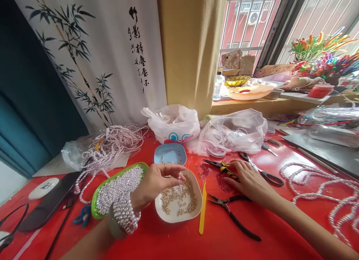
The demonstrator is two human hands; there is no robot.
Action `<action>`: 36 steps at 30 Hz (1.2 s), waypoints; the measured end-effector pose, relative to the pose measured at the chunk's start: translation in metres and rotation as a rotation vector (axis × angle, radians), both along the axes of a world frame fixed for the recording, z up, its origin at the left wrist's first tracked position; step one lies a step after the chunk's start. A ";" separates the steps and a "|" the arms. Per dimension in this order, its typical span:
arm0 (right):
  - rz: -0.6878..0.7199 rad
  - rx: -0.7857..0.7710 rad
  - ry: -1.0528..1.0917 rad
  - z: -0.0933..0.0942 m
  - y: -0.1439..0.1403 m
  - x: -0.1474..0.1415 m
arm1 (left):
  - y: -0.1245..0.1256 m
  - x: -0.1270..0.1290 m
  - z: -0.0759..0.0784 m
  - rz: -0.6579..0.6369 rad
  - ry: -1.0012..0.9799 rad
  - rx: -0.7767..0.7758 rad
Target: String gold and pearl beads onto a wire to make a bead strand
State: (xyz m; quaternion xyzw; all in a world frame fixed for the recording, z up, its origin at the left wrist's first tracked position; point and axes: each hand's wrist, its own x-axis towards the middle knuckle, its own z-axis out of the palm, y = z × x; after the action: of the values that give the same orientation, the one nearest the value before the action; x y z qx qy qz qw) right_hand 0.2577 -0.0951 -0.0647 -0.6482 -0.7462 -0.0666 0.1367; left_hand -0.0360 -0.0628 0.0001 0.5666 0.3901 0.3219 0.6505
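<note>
Likely against spills, beads (pixel 178 188) are pinched by the left hand (pixel 154 183) over the bowl (pixel 172 218); past its right edge, pliers (pixel 224 169) are covered by the right hand (pixel 249 177), grip unclear.

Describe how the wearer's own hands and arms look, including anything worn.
The left hand is ungloved, with a thin gold-toned ring; its wrist carries stacked pearly beads and a greyish-green bangle. The right hand is ungloved, with no jewellery visible. No sleeves show.
</note>
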 end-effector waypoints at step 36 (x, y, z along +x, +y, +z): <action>0.402 0.303 0.038 0.051 -0.034 -0.070 | -0.004 0.001 0.008 0.178 -0.308 -0.112</action>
State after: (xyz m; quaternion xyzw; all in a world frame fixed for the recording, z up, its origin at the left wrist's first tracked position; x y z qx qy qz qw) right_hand 0.1882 -0.1289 -0.0135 -0.4602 -0.8388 -0.1370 0.2565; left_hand -0.0352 -0.0665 0.0077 0.4367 0.3517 0.4389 0.7021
